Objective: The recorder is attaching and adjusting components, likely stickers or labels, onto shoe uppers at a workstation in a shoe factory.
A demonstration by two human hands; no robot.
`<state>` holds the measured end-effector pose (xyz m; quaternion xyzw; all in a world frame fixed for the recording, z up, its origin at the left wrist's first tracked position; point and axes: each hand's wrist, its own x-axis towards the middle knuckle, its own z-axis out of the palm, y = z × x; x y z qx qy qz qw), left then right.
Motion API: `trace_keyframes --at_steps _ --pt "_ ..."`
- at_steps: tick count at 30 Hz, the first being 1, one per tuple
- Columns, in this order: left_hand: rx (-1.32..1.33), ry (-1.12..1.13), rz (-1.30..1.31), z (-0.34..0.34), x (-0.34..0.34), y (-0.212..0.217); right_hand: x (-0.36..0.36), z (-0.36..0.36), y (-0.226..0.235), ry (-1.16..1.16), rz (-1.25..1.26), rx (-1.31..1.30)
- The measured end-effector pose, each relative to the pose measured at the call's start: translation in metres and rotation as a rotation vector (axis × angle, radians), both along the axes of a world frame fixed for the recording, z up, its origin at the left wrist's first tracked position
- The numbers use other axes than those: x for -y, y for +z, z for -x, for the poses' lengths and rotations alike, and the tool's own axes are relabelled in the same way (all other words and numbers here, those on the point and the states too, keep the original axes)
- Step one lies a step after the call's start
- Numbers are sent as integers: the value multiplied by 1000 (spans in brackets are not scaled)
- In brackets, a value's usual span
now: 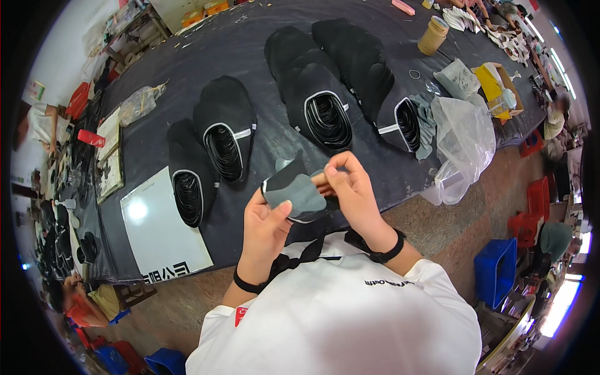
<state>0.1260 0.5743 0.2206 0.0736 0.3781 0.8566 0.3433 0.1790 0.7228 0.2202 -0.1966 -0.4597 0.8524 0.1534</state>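
Above the table's near edge, a black shoe upper with a grey piece (297, 197) on it and a narrow white edge mark is held between my hands. My left hand (264, 230) grips its left side, the thumb pressed on the grey piece. My right hand (351, 190) is closed at its far right edge, fingertips bent in against the material; part of what they pinch is hidden. Beyond my hands lie stacks of nested black shoe uppers: a wide stack (306, 75), another at the right (369, 69), and two at the left (219, 106) (183, 150).
The dark-covered table (250, 56) carries a white board (164, 228) at the left. A clear plastic bag (465, 137), grey fabric pieces (425, 122), a yellow box (494, 90) and a jar (433, 35) are at the right. A blue crate (495, 272) stands on the floor.
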Motion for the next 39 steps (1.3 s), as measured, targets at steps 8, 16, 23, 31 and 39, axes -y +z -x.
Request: trace_keyframes --at_steps 8,16,23,31,39 --pt "78 73 -60 5 -7 -1 2 -10 1 63 -383 -82" --pt "65 72 -107 -2 -23 2 -12 -17 -2 84 -262 -54" --pt "123 16 -165 -13 -44 4 -35 -29 4 54 -332 -75" --pt "21 -7 39 -27 -84 6 -70 -29 8 296 138 61" --pt "132 73 196 -38 -114 2 -71 -33 -4 146 -1 -52"
